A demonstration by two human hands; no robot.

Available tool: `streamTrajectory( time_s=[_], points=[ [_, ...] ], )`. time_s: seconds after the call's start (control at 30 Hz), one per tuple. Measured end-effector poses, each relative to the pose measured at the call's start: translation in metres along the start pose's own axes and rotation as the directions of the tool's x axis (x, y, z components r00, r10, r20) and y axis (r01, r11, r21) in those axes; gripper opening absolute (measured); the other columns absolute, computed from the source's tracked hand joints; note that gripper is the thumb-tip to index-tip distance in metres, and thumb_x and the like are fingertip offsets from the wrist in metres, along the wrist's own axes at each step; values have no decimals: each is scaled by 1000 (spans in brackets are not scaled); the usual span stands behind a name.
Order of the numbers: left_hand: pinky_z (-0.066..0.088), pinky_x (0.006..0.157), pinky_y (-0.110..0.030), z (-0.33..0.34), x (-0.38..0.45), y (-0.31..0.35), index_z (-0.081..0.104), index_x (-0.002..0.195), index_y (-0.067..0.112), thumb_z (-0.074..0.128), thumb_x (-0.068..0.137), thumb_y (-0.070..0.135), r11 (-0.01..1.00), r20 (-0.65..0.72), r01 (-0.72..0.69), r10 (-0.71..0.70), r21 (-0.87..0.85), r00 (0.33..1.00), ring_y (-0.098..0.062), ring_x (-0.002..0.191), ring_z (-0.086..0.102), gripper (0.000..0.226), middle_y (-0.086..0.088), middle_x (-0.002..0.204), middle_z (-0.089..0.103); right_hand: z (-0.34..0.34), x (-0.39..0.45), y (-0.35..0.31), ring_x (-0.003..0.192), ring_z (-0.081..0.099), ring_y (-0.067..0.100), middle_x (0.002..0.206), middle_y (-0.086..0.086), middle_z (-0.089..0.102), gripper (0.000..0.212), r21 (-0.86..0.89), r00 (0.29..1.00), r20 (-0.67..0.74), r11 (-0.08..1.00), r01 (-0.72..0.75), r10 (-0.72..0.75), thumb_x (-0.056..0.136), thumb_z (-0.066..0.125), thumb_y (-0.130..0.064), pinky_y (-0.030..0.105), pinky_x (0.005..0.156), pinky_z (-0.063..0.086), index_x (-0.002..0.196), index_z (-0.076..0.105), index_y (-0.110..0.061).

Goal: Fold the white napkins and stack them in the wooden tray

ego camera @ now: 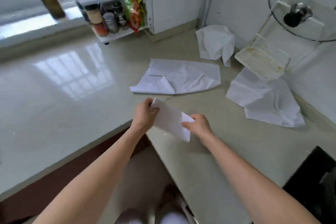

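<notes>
A person's two bare hands hold a folded white napkin point(170, 121), a narrow flat rectangle with crisp edges, just above the inner corner of a glossy pale-beige stone countertop point(72, 96) at the centre of the frame. The left hand point(145, 112) pinches its upper end with curled fingers and thumb; the right hand point(199, 124) grips the lower end the same way.

Three more white napkins lie unfolded on the counter: a wide creased sheet with one corner turned over point(179, 77) just above the hands, a rumpled sheet point(263, 100) at centre right, and a crumpled one point(215, 43) against the wall at upper centre. The rumpled sheet's top edge is tucked under a stained cream plastic stand point(261, 60), which props a round glass pot lid with a black knob point(298, 16), cut off at the right edge.

At upper centre a small white shelf unit point(112, 5) holds jars and bright packets, too blurred to identify. A black panel point(316, 178) is cropped at lower right. The wooden tray cannot be made out.
</notes>
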State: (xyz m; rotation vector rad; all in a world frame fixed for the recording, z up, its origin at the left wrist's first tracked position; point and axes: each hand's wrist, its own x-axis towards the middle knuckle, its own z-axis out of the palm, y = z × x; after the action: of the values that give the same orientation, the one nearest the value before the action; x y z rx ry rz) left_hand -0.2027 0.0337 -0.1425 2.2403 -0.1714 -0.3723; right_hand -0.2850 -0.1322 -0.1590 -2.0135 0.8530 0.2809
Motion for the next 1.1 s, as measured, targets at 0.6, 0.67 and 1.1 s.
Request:
streamTrajectory(
  time_s=[0.6, 0.67, 1.1],
  points=[
    [28, 59, -29, -253, -569, -300, 54, 92, 9, 56, 92, 13, 761, -768, 398, -614, -513, 182, -21, 82, 50, 4, -6, 89, 56, 393, -440, -82, 65, 47, 17, 68, 3, 51, 20, 128, 315, 760, 606, 785, -568, 85, 63, -13, 28, 53, 31, 71, 50, -13],
    [31, 65, -26, -252, -640, -323, 53, 94, 13, 55, 93, 17, 690, -747, 423, -663, -587, 45, -19, 85, 49, 5, -3, 93, 55, 426, -503, -62, 61, 39, 14, 64, -3, 41, 30, 140, 235, 808, 565, 813, -540, 87, 59, -14, 26, 51, 25, 65, 40, -19],
    [38, 69, -27, -255, -941, -436, 67, 103, -1, 57, 92, 13, 328, -420, 262, -716, -907, -557, -24, 91, 61, 20, -11, 100, 68, 641, -803, 6, 65, 38, 20, 59, 0, 39, 36, 331, -264, 930, 275, 902, -254, 94, 54, -19, 30, 56, 27, 63, 38, -14]
  ],
)
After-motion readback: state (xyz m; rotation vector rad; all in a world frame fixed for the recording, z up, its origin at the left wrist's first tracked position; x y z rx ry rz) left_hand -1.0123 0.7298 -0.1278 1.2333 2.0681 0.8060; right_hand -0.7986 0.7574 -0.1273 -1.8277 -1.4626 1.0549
